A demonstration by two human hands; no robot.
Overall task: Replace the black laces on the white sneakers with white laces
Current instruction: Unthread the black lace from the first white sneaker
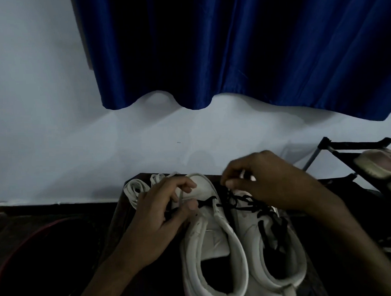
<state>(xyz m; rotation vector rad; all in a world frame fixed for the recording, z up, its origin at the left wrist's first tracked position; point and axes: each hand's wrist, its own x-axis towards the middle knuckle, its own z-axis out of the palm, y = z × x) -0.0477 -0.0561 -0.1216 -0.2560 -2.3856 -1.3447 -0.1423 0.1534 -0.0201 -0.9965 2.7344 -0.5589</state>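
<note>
Two white sneakers stand side by side on a dark stool, heels toward me: the left sneaker [212, 242] and the right sneaker [280, 251]. A black lace [247, 201] runs loosely across both and down the right sneaker's eyelets. My left hand [161, 217] pinches one end of the black lace at the left sneaker's tongue. My right hand [269, 180] pinches the lace over the right sneaker's toe. A bundle of white laces [139, 187] lies behind my left hand.
The dark stool [123, 216] stands against a white wall [56, 130]. A blue curtain [242, 46] hangs above. At the right stands a black shoe rack [336, 147] with a pale shoe [379, 163] on it. A dark round object with a red rim [23, 249] sits lower left.
</note>
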